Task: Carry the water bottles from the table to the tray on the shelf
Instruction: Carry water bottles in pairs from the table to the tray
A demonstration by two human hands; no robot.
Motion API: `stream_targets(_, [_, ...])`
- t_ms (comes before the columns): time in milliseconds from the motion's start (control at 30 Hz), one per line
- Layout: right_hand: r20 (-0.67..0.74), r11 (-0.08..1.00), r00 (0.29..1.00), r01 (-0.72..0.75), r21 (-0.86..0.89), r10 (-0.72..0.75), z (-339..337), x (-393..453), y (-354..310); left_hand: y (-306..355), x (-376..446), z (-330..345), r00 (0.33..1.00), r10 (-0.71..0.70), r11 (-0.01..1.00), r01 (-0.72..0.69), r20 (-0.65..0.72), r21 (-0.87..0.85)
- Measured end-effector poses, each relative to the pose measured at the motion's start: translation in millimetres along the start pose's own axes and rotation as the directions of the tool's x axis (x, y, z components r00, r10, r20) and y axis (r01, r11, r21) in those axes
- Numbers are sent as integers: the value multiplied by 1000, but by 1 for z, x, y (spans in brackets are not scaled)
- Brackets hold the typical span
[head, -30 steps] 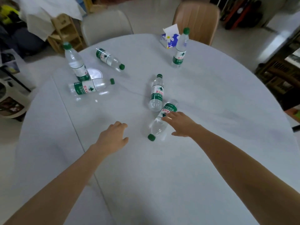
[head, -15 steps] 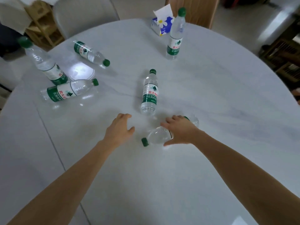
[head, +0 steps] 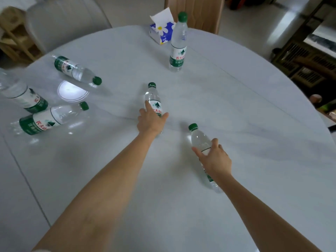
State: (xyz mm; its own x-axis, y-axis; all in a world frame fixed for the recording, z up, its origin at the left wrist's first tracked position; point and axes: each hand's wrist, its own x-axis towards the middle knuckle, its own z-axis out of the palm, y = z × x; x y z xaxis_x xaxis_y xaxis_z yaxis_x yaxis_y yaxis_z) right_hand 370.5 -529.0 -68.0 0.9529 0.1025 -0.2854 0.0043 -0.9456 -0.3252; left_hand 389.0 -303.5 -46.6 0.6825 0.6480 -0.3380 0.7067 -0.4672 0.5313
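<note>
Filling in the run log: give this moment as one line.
left hand: grips centre bottle | right hand: holds near bottle | four bottles elsewhere on table | tray: unseen

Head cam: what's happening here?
A person is collecting water bottles off the table. The right hand grips one bottle, raised at an angle. The left hand closes around a lying bottle. Four more wait: one upright by the tissue box, three at far left. No tray in view.
</note>
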Motion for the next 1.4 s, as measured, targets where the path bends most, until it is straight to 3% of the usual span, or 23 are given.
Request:
stream_targets(100, [8,999,1000,3,45,-3,0,1,0,-5,-9,13,999,49,984,-44,-25,175])
stream_targets(233, [4,998,1000,5,61,-5,-1,2,-1,-25,-50,18,994,106,961,-106,14,256])
stream_targets(467, [58,995,998,-17,98,11,4,-25,6,-70,-141,22,972,38,995,-58,231,78])
stream_targets(700, [21,996,999,47,-82,-45,9,-81,27,-59,-167,43,996,82,971,-89,39,221])
stream_targets(900, [53,999,999,3,-50,0,11,-143,58,-95,-234,48,994,88,962,-102,65,252])
stream_targets(1033, [90,999,995,-50,22,47,14,-202,85,-134,-296,43,994,53,982,-70,97,178])
stream_targets(1133, [146,994,987,-74,78,62,16,-245,102,-167,-334,39,985,29,999,-31,167,11])
stream_targets(1267, [202,967,975,-139,214,96,11,-301,119,-193,-377,32,961,109,945,-20,253,-327])
stream_targets(1400, [132,837,976,-219,501,176,-4,-358,129,-188,-413,21,918,238,873,-59,318,-483])
